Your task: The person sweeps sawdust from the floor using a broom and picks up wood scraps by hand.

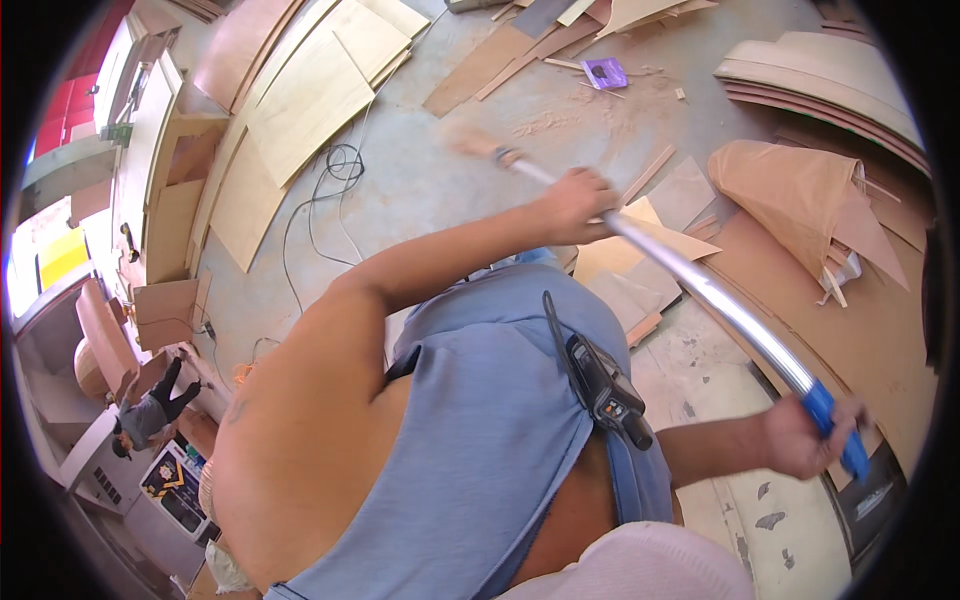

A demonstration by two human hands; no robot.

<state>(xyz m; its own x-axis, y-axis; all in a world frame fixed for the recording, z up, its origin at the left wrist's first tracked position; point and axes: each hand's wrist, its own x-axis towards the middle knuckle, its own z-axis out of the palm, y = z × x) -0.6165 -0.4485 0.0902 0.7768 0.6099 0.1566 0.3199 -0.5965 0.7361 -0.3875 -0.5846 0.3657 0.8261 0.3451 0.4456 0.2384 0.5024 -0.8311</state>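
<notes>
A broom with a silver pole (715,285) slants across the view from upper left to lower right. My left hand (580,205) is closed round the pole towards its brush end. At the other end, my right hand (805,438) grips the blue end sleeve (840,428). The tan brush head (472,142) is smeared by motion, low over the floor. Reddish sawdust (600,115) lies scattered to the right of the brush. A small black device (605,390) with a strap hangs at my blue sleeveless top (490,400).
Plywood sheets (310,90) lean at the left, with a black cable (340,170) looped on the floor beside them. Board offcuts (545,45) and a purple packet (604,73) lie ahead. A brown sack (785,185) of scraps stands right. Another person (150,415) is at far left.
</notes>
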